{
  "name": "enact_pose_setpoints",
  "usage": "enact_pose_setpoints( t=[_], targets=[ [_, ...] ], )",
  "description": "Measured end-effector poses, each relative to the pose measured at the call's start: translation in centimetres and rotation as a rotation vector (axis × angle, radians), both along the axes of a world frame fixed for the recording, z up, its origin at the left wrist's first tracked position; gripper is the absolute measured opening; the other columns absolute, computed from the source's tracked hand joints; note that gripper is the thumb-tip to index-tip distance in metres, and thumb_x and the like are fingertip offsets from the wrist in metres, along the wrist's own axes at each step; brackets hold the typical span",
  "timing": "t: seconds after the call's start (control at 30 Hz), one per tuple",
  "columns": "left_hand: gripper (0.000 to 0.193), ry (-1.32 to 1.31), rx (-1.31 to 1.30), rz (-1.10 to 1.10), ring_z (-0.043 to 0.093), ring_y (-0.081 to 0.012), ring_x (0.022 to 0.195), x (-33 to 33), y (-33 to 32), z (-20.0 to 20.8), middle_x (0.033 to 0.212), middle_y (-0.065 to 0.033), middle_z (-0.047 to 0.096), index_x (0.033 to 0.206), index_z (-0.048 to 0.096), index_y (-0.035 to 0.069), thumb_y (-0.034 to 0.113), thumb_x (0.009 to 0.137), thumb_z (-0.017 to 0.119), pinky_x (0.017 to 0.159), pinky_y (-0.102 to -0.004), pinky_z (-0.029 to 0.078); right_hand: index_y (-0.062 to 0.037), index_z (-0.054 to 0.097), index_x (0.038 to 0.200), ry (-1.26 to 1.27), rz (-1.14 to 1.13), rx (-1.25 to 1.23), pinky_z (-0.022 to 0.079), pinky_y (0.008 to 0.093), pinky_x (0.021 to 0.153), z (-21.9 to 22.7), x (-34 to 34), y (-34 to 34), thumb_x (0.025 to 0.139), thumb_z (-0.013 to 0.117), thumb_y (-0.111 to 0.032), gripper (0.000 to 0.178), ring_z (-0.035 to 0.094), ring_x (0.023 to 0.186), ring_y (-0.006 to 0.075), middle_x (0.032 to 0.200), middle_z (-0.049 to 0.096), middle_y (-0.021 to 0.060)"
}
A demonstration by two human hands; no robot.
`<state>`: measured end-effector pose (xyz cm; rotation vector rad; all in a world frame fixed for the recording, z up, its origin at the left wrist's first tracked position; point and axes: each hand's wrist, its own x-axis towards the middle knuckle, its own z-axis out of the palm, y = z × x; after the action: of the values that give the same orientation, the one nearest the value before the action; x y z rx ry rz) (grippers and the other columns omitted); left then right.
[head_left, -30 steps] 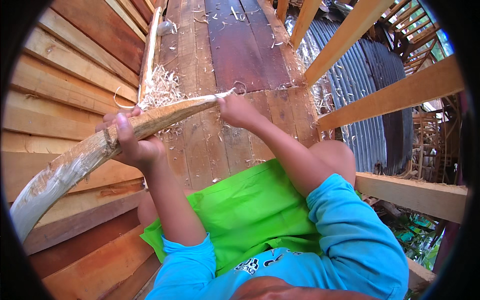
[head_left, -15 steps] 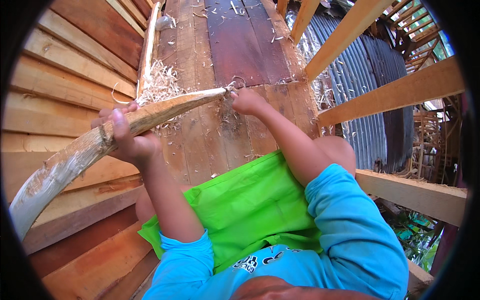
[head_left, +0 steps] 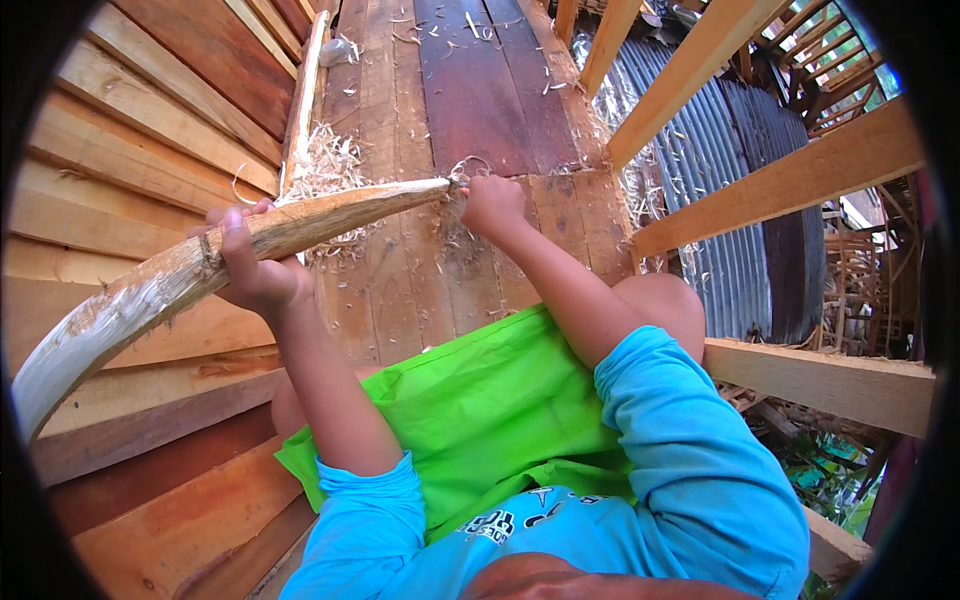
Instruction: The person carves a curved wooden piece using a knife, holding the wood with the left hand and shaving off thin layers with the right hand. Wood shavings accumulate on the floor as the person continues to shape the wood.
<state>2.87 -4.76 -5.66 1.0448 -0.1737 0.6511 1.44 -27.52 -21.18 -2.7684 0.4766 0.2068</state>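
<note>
A long, curved piece of wood (head_left: 330, 216) slants from the left edge to the middle. It is pale and shaved toward its narrow tip, and whitish toward the thick end. My left hand (head_left: 255, 270) is wrapped round it from below, the thumb over the top. At the tip my right hand (head_left: 492, 208) is closed in a fist; what it grips, if anything, is hidden by the fingers. Curled wood shavings (head_left: 470, 170) hang beside that tip. Bright green cloth (head_left: 490, 410) covers my lap, below both hands.
A heap of shavings (head_left: 330, 165) lies on the plank floor (head_left: 385, 300) by the wall. The plank wall (head_left: 130, 240) rises close on my left. On the right are wooden rails (head_left: 780, 195), with corrugated metal sheets (head_left: 715, 150) beyond. A small clear object (head_left: 335, 52) sits farther up the floor.
The wood has shifted slightly, its thick end moving a little up and left. My right fist stays at the tip and has turned slightly. The left grip is unchanged.
</note>
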Motion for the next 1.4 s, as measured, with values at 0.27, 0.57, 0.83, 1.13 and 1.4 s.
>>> enact_pose_setpoints(
  t=[0.27, 0.57, 0.83, 1.13, 1.4],
  targets=[
    [0.022, 0.008, -0.026, -0.026, 0.052, -0.0171, 0.069, 0.2, 0.5, 0.1, 0.075, -0.0036, 0.047, 0.082, 0.043, 0.009, 0.008, 0.074, 0.063, 0.072, -0.0373, 0.052, -0.0057, 0.066, 0.089, -0.134, 0.039, -0.054, 0.054, 0.04, 0.069, -1.5, 0.0, 0.1, 0.088, 0.06, -0.028, 0.023, 0.069, 0.081, 0.0288, 0.083, 0.069, 0.0129],
    [0.021, -0.169, 0.141, -0.216, 0.047, -0.0134, 0.066, -0.2, -1.4, 1.3, 0.069, -0.0013, 0.039, 0.074, 0.04, 0.01, 0.004, 0.074, 0.06, 0.07, -0.0332, 0.051, -0.0032, 0.061, 0.091, -0.103, 0.155, -0.162, 0.053, 0.045, 0.069, -0.7, 1.7, -3.7, 0.092, 0.053, -0.027, 0.025, 0.067, 0.079, 0.0345, 0.084, 0.067, 0.019],
    [0.02, -0.148, 0.143, -0.068, 0.054, -0.015, 0.067, -0.4, -1.8, 1.1, 0.073, -0.003, 0.045, 0.079, 0.042, 0.007, 0.002, 0.075, 0.061, 0.07, -0.0332, 0.054, 0.0031, 0.06, 0.098, -0.087, 0.051, 0.345, 0.046, 0.0511, 0.086, 0.2, -1.2, 1.1, 0.096, 0.041, -0.031, 0.039, 0.059, 0.099, 0.0433, 0.098, 0.063, 0.0292],
    [0.021, -0.145, 0.03, -0.049, 0.056, -0.015, 0.067, 0.0, -1.8, 0.7, 0.076, -0.0048, 0.049, 0.086, 0.046, 0.004, -0.002, 0.075, 0.063, 0.068, -0.0332, 0.056, 0.0015, 0.064, 0.101, -0.006, -0.023, 0.244, 0.048, 0.0501, 0.084, -1.5, -1.2, -0.6, 0.094, 0.042, -0.029, 0.038, 0.061, 0.094, 0.0421, 0.099, 0.064, 0.0254],
    [0.022, -0.158, -0.012, -0.055, 0.057, -0.0144, 0.067, -0.5, -1.7, 0.5, 0.074, -0.0049, 0.05, 0.089, 0.045, 0.004, -0.004, 0.076, 0.062, 0.068, -0.0332, 0.056, 0.0019, 0.065, 0.095, -0.059, -0.049, 0.231, 0.048, 0.0506, 0.083, -1.6, -0.8, 1.4, 0.095, 0.042, -0.032, 0.041, 0.062, 0.094, 0.0415, 0.095, 0.065, 0.0263]
  ],
)
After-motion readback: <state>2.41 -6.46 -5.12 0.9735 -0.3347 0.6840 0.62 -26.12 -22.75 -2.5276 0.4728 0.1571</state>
